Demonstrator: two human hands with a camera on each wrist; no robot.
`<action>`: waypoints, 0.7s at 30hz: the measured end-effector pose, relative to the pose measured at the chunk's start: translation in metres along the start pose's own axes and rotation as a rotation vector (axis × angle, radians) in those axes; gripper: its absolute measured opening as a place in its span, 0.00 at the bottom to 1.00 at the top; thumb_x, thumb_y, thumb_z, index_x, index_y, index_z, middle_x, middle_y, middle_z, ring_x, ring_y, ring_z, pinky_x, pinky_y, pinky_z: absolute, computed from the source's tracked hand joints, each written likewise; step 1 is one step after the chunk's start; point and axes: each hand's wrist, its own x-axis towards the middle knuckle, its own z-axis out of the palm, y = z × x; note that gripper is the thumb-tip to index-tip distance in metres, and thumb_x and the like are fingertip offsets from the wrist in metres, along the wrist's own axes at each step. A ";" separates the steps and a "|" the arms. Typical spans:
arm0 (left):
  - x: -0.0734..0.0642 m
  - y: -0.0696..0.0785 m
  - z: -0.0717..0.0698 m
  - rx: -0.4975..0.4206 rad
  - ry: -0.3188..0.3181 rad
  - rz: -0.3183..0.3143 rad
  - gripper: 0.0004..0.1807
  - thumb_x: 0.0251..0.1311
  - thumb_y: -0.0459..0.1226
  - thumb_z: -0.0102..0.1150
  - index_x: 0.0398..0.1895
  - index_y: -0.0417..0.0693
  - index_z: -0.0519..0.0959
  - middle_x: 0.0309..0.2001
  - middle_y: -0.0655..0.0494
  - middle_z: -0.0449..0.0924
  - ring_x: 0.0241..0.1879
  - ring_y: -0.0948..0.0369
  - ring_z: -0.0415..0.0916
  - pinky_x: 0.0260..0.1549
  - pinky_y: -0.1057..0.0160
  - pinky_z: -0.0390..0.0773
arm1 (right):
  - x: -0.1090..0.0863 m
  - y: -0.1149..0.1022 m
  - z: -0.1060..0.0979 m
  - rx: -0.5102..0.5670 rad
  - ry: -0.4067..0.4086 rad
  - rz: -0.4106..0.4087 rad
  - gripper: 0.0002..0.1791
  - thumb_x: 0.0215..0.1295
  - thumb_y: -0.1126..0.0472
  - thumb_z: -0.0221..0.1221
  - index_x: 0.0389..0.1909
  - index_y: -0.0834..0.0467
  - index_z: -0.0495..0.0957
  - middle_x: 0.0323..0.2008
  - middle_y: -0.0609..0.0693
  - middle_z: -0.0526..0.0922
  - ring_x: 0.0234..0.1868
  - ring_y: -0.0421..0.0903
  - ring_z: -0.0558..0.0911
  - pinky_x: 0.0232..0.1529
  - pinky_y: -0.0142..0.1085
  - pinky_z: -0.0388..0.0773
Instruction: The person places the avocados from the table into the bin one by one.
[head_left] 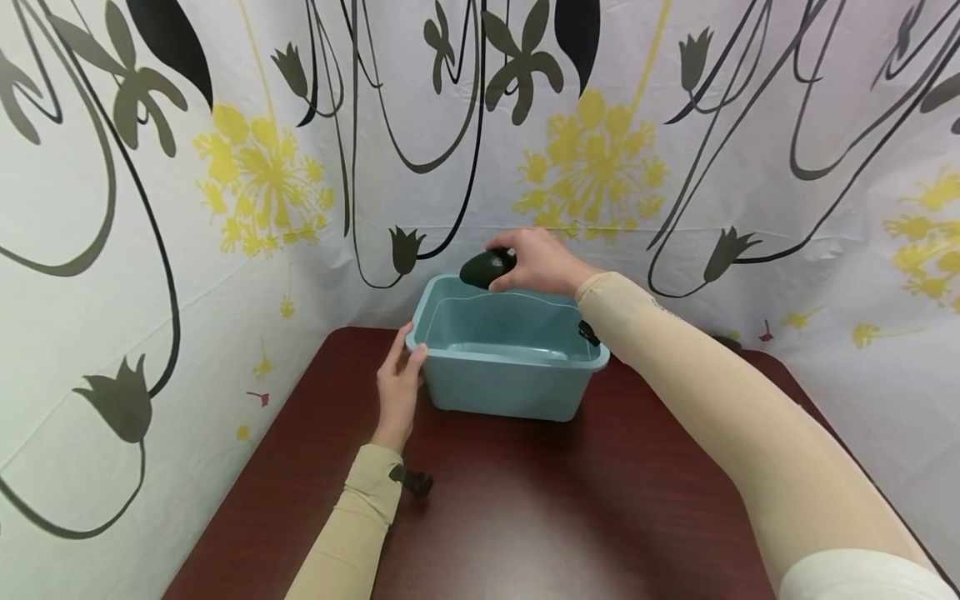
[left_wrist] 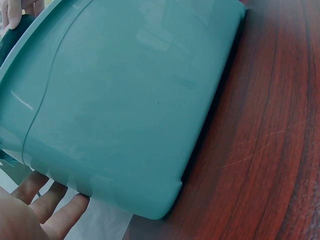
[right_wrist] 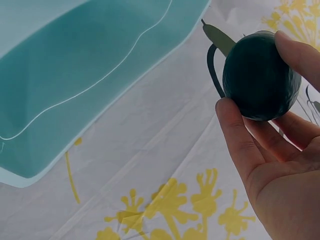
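Observation:
A dark green avocado (head_left: 487,268) is held up over the back rim of a blue-green plastic tub (head_left: 510,387). My right hand (head_left: 542,260) grips it between thumb and fingers. In the right wrist view the avocado (right_wrist: 260,75) shows its rounded end, and the tub's wall (right_wrist: 100,55) is to its left. At the tub's front left corner, my left hand (head_left: 397,383) holds on near the rim. The left wrist view shows fingers (left_wrist: 52,202) of that hand against the tub's outer side (left_wrist: 125,110). No items are visible in the part of the tub's inside that shows.
The tub stands on a dark red-brown wooden table (head_left: 480,517), towards its back edge. A white curtain (head_left: 420,192) with grey and yellow flower prints hangs behind and along the sides. A small dark object (head_left: 727,342) lies at the table's back right, partly behind my right arm.

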 end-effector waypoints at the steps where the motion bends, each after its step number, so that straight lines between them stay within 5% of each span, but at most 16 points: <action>1: 0.000 0.000 0.000 -0.005 0.000 0.004 0.30 0.71 0.43 0.60 0.75 0.58 0.67 0.69 0.38 0.67 0.61 0.49 0.70 0.58 0.35 0.68 | 0.000 0.000 0.000 0.000 0.001 -0.001 0.34 0.56 0.49 0.74 0.64 0.51 0.77 0.56 0.48 0.79 0.50 0.47 0.77 0.50 0.44 0.76; 12: 0.000 0.001 -0.001 -0.002 0.002 -0.011 0.30 0.70 0.45 0.61 0.75 0.59 0.68 0.69 0.39 0.68 0.61 0.50 0.70 0.59 0.35 0.67 | -0.001 0.000 0.004 0.004 -0.014 -0.005 0.33 0.56 0.51 0.74 0.63 0.52 0.77 0.55 0.48 0.79 0.50 0.47 0.76 0.51 0.45 0.75; 21: -0.001 0.004 -0.002 0.010 -0.002 -0.017 0.31 0.70 0.46 0.61 0.75 0.59 0.67 0.69 0.41 0.68 0.61 0.51 0.71 0.59 0.40 0.70 | -0.002 0.007 0.006 -0.010 -0.090 0.003 0.41 0.59 0.49 0.73 0.72 0.51 0.69 0.66 0.52 0.74 0.63 0.52 0.74 0.59 0.49 0.73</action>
